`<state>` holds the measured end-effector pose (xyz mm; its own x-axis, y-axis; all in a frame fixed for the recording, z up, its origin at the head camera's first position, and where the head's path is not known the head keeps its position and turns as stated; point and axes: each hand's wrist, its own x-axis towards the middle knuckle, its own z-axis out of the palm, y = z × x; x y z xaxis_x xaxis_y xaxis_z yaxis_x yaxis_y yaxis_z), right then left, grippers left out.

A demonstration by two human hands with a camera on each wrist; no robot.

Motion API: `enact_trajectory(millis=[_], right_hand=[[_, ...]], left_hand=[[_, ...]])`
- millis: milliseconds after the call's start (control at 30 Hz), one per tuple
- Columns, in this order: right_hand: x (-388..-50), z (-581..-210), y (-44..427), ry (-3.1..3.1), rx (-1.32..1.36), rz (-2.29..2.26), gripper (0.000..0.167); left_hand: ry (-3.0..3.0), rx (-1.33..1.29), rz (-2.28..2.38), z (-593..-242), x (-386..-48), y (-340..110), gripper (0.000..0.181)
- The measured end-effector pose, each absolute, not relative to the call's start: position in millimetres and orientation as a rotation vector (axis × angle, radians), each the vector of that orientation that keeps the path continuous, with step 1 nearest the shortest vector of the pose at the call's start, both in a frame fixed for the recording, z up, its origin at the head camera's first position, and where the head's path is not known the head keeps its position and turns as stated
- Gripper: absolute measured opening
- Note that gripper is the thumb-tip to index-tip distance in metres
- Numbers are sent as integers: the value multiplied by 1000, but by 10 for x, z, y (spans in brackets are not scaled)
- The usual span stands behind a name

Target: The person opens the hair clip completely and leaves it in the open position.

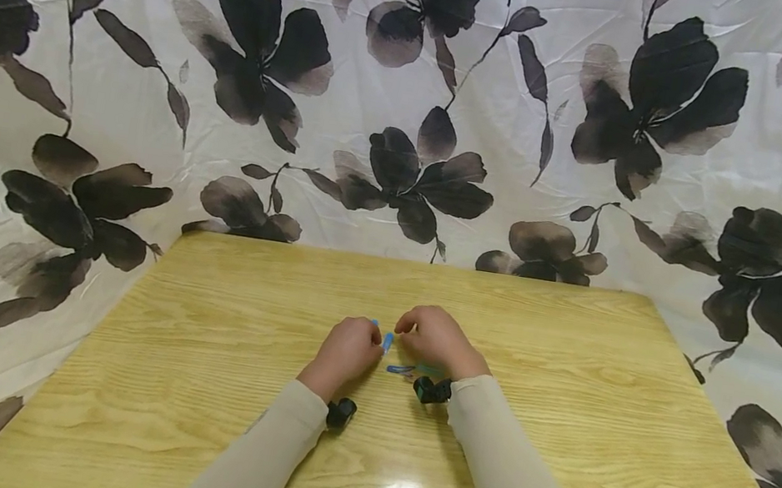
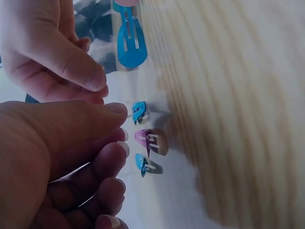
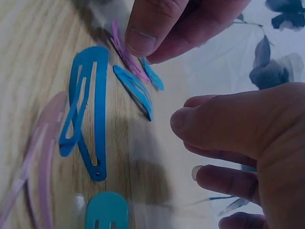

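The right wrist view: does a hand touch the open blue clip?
No, the open blue clip lies apart from the left hand and the right hand.

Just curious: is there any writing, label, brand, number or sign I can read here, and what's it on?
None can be read in any view.
Left sleeve: a small dark mark, too small to tell whether it is lettering.
Black device at the right wrist: any lettering is too small to read.
Large blue hair clip: no lettering shows.
Floral cloth: flowers and leaves, no words seen.
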<state>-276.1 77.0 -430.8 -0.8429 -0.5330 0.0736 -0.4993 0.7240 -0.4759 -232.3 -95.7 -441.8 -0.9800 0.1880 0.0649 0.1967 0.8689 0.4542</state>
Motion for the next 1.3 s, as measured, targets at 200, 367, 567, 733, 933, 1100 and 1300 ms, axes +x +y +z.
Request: enact_trajectory(millis=[200, 367, 567, 733, 933, 1100, 1300], right_hand=[[-2819, -4317, 724, 2834, -825, -709, 21], [-2861, -4340, 666, 2821, -862, -694, 24], [-2884, -4352, 608, 2836, -911, -640, 22], [-2879, -4324, 601, 2855, -968, -599, 24], [-2883, -4312, 603, 2834, -953, -597, 24], [-2915, -4343, 605, 2812, -976, -571, 22], [-2949, -4372, 632, 2813, -984, -550, 19]], left_hand=[[-3033, -317, -741, -4424, -2342, -926, 16], [-3050, -330, -678, -4429, -2346, -907, 18], [-3046, -356, -657, -4408, -2333, -891, 23], [-3050, -356, -621, -4416, -2350, -889, 21], [-3071, -342, -624, -4413, -2354, -880, 14], [-3091, -322, -626, -4423, -2364, -870, 14], [-3086, -309, -594, -4431, -2385, -861, 16]])
